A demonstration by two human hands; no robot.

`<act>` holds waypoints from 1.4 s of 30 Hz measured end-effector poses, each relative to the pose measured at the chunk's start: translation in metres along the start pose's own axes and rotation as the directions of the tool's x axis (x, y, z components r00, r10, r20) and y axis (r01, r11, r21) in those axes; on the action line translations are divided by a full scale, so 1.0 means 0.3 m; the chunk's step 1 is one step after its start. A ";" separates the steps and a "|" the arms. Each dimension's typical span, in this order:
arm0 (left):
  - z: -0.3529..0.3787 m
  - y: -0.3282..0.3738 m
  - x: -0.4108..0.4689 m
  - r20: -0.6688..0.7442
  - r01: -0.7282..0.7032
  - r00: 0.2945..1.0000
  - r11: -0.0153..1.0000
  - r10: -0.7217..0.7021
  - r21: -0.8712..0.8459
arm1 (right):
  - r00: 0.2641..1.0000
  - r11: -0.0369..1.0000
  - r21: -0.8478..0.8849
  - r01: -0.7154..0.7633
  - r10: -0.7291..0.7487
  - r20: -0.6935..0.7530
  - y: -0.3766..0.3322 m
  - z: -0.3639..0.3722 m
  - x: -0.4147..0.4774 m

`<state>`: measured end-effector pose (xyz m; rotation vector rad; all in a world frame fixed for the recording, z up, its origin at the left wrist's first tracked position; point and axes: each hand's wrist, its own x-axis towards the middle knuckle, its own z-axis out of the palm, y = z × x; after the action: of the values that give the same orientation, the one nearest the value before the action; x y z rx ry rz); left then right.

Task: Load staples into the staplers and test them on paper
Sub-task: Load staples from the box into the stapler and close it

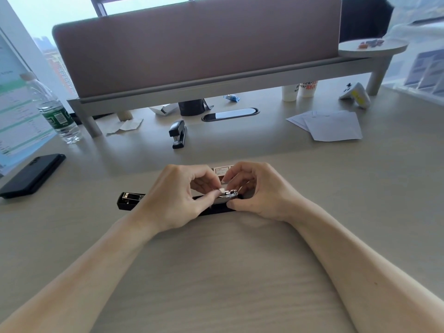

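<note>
Opened stapler (pixel 131 200) lies flat on the tabletop (pixel 216 272). Right hand (pixel 259 191) clamps its magazine end; left hand (pixel 177 195) pinches what appears to be a staple strip. Recommend aligning the strip squarely with the channel before seating. Second stapler (pixel 178 133) and paper (pixel 334 127) lie beyond.

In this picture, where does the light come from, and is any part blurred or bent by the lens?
Head view: daylight enters from the windows behind the divider panel, leaving soft shadows under the left hand and right hand; the wide lens bends the desk edges; the open stapler is slightly soft, and far objects are blurrier.
</note>
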<state>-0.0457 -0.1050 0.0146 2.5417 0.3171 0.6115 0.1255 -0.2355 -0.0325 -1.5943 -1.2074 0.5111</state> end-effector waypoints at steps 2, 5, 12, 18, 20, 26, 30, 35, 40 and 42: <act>0.000 0.001 -0.001 0.014 -0.006 1.000 1.000 0.006 0.010 | 1.000 1.000 -0.003 0.001 -0.001 0.000 0.002 0.001 0.002; -0.002 0.003 -0.001 0.019 -0.001 1.000 1.000 0.001 0.016 | 1.000 1.000 0.000 0.003 -0.003 -0.001 0.005 0.001 0.003; -0.001 0.009 0.001 0.032 0.010 0.999 0.999 -0.011 0.035 | 1.000 1.000 -0.001 0.005 -0.005 0.001 0.009 -0.001 0.005; -0.003 0.006 -0.002 0.049 -0.010 0.999 1.000 0.009 0.019 | 1.000 1.000 0.010 0.000 0.000 0.012 0.009 -0.001 0.005; 0.000 0.002 -0.004 0.049 -0.016 0.999 0.999 0.014 0.033 | 1.000 1.000 0.009 0.002 -0.002 0.011 0.008 -0.001 0.004; 0.003 -0.019 -0.001 0.075 -0.065 0.996 0.990 0.057 0.121 | 1.000 1.000 0.011 -0.003 0.003 0.013 0.008 0.000 0.005; -0.011 -0.038 -0.020 0.057 -0.041 0.998 0.992 0.034 0.124 | 1.000 1.000 0.016 -0.001 0.001 0.010 0.011 0.000 0.005; -0.009 -0.049 -0.027 0.072 -0.018 0.997 0.991 0.009 0.132 | 1.000 1.000 0.011 0.003 -0.003 0.003 0.008 -0.001 0.003; 0.024 -0.032 -0.012 0.066 -0.073 0.996 0.992 0.067 0.101 | 1.000 1.000 0.007 0.006 -0.006 0.000 0.003 -0.002 -0.001; 0.031 -0.029 -0.007 0.059 -0.090 0.995 0.991 0.084 0.096 | 1.000 1.000 0.004 0.005 -0.005 0.000 0.006 -0.002 0.001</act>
<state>-0.0440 -0.1023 0.0021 2.6742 0.2230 0.5702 0.1271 -0.2355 -0.0338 -1.5879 -1.2097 0.5101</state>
